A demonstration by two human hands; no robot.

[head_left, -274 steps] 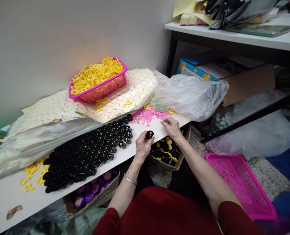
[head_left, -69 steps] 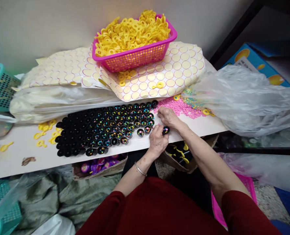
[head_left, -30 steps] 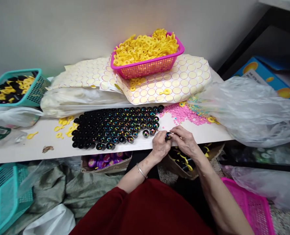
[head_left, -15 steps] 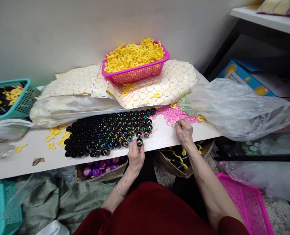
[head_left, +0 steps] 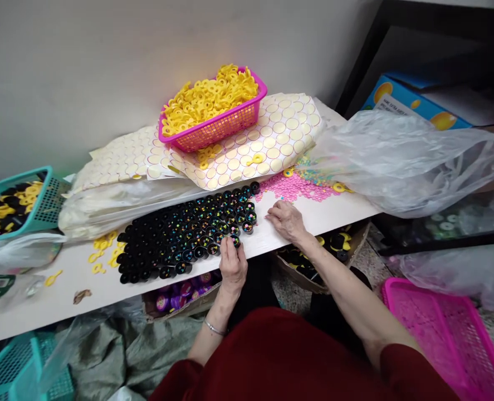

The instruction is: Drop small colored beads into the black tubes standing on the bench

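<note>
Left hand gripping a small round black plastic cup against rows of matching cups beyond it | right hand has shifted from the scattered tiny pink plastic beads ahead toward the left hand; cup looks nearly placed | right palm down, fingers bunched, cannot tell if holding anything

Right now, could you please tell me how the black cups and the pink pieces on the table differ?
The black cups are much larger than the pink pieces. Most cups stand packed in rows, while most pieces lie loosely spread. Both are on the white table.
</note>
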